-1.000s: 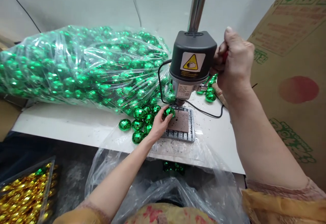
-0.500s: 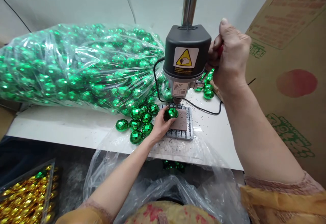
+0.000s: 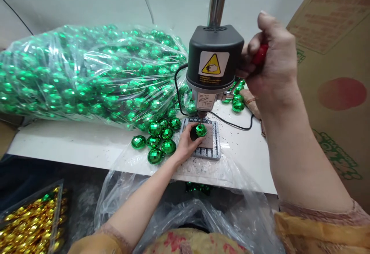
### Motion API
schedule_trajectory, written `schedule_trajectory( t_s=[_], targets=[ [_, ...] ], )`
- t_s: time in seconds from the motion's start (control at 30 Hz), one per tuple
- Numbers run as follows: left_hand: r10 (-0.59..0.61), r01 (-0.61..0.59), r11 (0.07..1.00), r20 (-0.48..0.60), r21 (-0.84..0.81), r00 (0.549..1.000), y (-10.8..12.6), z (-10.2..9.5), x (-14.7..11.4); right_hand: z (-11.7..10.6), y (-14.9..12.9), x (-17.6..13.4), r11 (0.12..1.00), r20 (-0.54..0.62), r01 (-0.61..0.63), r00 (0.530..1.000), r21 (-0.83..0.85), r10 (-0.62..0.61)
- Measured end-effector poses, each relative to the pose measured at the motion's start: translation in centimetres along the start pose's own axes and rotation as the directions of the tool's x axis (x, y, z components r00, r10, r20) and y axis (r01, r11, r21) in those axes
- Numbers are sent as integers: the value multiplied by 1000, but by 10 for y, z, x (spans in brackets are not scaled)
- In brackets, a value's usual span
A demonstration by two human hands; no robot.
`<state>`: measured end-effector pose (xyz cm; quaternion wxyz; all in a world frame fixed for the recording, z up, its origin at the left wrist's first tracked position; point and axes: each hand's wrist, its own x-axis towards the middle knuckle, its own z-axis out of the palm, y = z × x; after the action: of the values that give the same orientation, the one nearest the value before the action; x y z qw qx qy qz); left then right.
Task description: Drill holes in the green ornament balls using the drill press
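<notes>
My left hand (image 3: 187, 144) is closed around a shiny green faceted ball ornament (image 3: 200, 130). It holds the ball over a pinkish pad (image 3: 207, 140) on the slotted metal base (image 3: 216, 152) of a small drill press (image 3: 215, 59). The drill's chuck (image 3: 202, 114) sits right above the ball, and a dark spot shows on the ball's top. My right hand (image 3: 276, 53) grips the red knob (image 3: 260, 54) of the press's feed lever, at the right of the motor housing. Several green balls (image 3: 155, 142) lie loose beside my left hand.
A large clear bag of green balls (image 3: 92, 80) covers the table's left back. A cardboard box (image 3: 332, 53) stands at right. Clear plastic (image 3: 231, 207) drapes over the table's front edge. Golden balls (image 3: 26, 223) fill a container at lower left. A black cable (image 3: 231, 125) crosses the table.
My left hand has shifted slightly right with the green ball, which now sits under the drill. My right hand has moved a little up and right with the lever, showing more red knob.
</notes>
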<state>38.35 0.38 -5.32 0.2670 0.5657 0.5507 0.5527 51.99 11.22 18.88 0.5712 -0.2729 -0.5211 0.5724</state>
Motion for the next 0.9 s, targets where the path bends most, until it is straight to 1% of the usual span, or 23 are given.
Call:
schedule_trajectory(
  t_s=[0.07, 0.1, 0.2, 0.3, 0.4, 0.57, 0.73, 0.77, 0.9],
  targets=[
    [7, -7, 1000, -7, -6, 1000, -1, 0, 0, 1, -1, -4, 1000, -14, -2, 1000, -2, 2],
    [11, -11, 1000, -13, -4, 1000, -2, 0, 0, 2, 0, -7, 1000, -22, 23, 999, 0, -23],
    [16, -16, 1000, -22, -3, 1000, -4, 0, 0, 3, 7, -22, 981, -15, 190, 982, 38, -189],
    [17, -17, 1000, -13, -6, 1000, -5, 1, 0, 3, 17, -40, 925, 9, 376, 926, 46, -377],
    [16, -16, 1000, -20, -4, 1000, -6, 1, 0, 2, 25, -54, 872, -27, 490, 871, 9, -490],
    [12, -12, 1000, -25, 1, 1000, -6, 1, 0, 1, 36, -68, 837, -64, 540, 835, -88, -546],
    [10, -10, 1000, -11, 3, 1000, -7, 1, 1, -1, 49, -75, 764, -88, 632, 760, -128, -644],
    [11, -11, 1000, -12, 5, 1000, -7, 1, 1, -2, 52, -76, 758, -99, 636, 753, -143, -651],
    [17, -17, 1000, -15, 3, 1000, -7, 1, 1, -5, 59, -80, 755, -121, 629, 748, -182, -652]
  ],
)
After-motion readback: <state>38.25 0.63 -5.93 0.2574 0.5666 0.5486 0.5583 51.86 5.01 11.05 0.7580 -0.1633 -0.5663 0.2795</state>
